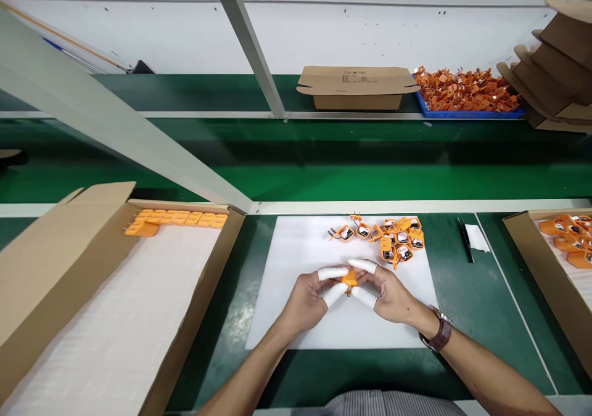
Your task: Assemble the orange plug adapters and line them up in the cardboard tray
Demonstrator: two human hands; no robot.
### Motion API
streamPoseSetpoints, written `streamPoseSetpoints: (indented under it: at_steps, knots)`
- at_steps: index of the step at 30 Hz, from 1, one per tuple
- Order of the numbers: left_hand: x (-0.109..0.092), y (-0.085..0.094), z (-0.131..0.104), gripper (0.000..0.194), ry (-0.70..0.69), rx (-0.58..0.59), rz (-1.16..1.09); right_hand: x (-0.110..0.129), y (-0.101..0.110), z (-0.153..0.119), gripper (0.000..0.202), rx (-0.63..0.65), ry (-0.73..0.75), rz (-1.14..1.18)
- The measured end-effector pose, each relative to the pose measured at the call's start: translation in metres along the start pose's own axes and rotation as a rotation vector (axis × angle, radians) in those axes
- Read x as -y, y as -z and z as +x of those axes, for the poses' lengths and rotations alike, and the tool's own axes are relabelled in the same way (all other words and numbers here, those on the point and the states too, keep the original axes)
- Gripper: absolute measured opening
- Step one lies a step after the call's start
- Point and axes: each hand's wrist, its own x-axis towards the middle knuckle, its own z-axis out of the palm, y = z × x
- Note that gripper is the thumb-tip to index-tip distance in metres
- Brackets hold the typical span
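Between both hands is a small orange plastic part [350, 278], held above a white sheet [296, 317]. My left hand [312, 299] pinches its left side with thumb and forefinger. From the other side, my right hand [388, 289] grips it the same way. White finger covers sit on the thumbs and forefingers. Part of the piece is hidden behind the fingertips. Beyond the hands, several orange parts with open housings and wires [401, 238] lie grouped on the sheet's far edge.
At left stands an open carton [185, 323] with rows of orange parts [185, 218]. Another carton [546, 293] holds orange parts at right. A black pen [465, 240] lies nearby. On the shelf are a blue tray [476, 114], a carton [356, 101] and stacked cartons [555, 77]. A metal post [139, 120] slants across the left.
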Motion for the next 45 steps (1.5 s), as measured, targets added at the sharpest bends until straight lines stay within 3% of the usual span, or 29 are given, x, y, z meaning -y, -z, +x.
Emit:
streamPoseSetpoints:
  at_steps: [11, 17, 21, 23, 27, 31, 34, 40, 45]
  knots:
    - [0.011, 0.002, 0.002, 0.027, -0.048, -0.007, -0.015, -0.001, -0.002, 0.005, 0.051, -0.009, -0.093, 0.082]
    - [0.006, 0.006, 0.005, 0.029, -0.031, 0.009, 0.089, -0.004, -0.003, 0.006, 0.052, -0.027, -0.051, 0.150]
    - [-0.003, 0.012, 0.002, 0.022, -0.131, -0.068, 0.181, -0.010, -0.005, 0.003, 0.051, -0.080, -0.056, 0.140]
    - [-0.007, 0.013, 0.000, 0.023, -0.211, -0.040, 0.205, -0.010, -0.005, 0.001, 0.052, -0.087, -0.070, 0.134]
    - [-0.009, 0.010, -0.004, 0.048, -0.373, 0.043, 0.380, -0.008, -0.005, 0.000, 0.052, -0.085, -0.078, 0.140]
    - [-0.003, 0.002, -0.004, 0.054, -0.454, 0.010, 0.495, -0.007, -0.005, 0.000, 0.050, -0.090, -0.064, 0.169]
    - [-0.001, 0.002, -0.004, 0.053, -0.380, 0.014, 0.431, -0.007, -0.005, 0.000, 0.049, -0.092, -0.050, 0.179]
    - [-0.009, 0.007, -0.002, 0.040, -0.076, 0.088, 0.178, -0.006, -0.006, -0.001, 0.049, -0.082, -0.040, 0.094]
    - [-0.006, 0.006, 0.002, 0.039, 0.001, 0.113, 0.033, -0.003, -0.007, -0.001, 0.049, -0.060, -0.012, 0.023]
